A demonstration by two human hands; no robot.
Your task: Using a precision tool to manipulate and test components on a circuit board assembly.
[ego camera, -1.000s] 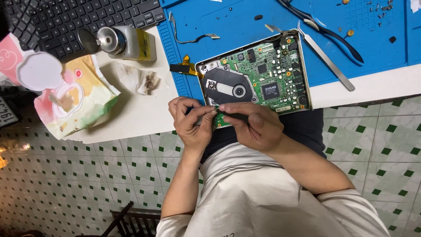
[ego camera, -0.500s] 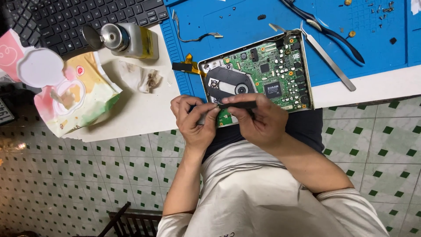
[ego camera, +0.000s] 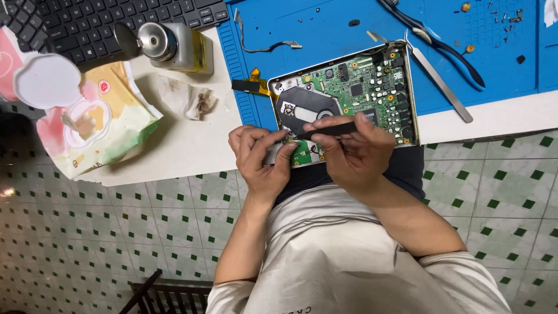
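An opened disc drive (ego camera: 349, 93) with a green circuit board and a black round motor part lies on the blue work mat (ego camera: 325, 29) at the table's near edge. My left hand (ego camera: 261, 160) grips the drive's near left corner, fingers curled on its metal frame. Over the near edge of the board, my right hand (ego camera: 354, 151) holds a thin black tool (ego camera: 325, 131), with its tip pointing left toward my left fingers.
Metal tweezers (ego camera: 439, 81) and black pliers (ego camera: 433, 35) lie on the mat right of the drive. A black keyboard (ego camera: 110, 20), a metal-topped liquid dispenser bottle (ego camera: 168, 46), a crumpled tissue (ego camera: 189, 99) and a wet-wipe pack (ego camera: 93, 122) sit to the left. Tiled floor below.
My right hand has lifted the black tool slightly up over the board, and my left hand has shifted along the drive's near corner. The drive itself stays in place.
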